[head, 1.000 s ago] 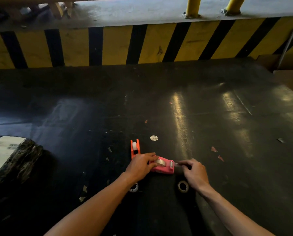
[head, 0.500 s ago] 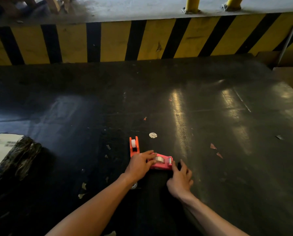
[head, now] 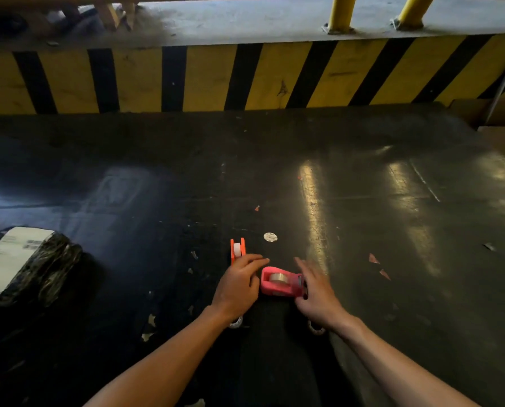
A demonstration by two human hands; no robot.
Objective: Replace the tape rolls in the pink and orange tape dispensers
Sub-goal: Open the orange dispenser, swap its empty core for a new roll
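Observation:
The pink tape dispenser (head: pixel 280 284) lies on the dark floor with a clear tape roll in it. Just left of it rests my left hand (head: pixel 239 286), fingers stretched out flat, holding nothing. My right hand (head: pixel 316 292) is at the dispenser's cutter end, fingers spread and slightly blurred. The orange dispenser (head: pixel 237 250) stands upright just beyond my left hand, with a white roll in it. Two loose tape rolls lie on the floor, one (head: pixel 235 322) partly hidden under my left wrist and one (head: pixel 316 329) under my right wrist.
A black-wrapped package with a white label (head: pixel 25 265) lies at the left. A yellow-and-black striped curb (head: pixel 245 77) runs across the far side. A round white sticker (head: pixel 270 237) and small scraps dot the floor. Cardboard (head: pixel 504 133) sits at the far right.
My left hand has come off the pink dispenser and now lies beside it. My right hand moved from near the floor roll up to the dispenser's right end.

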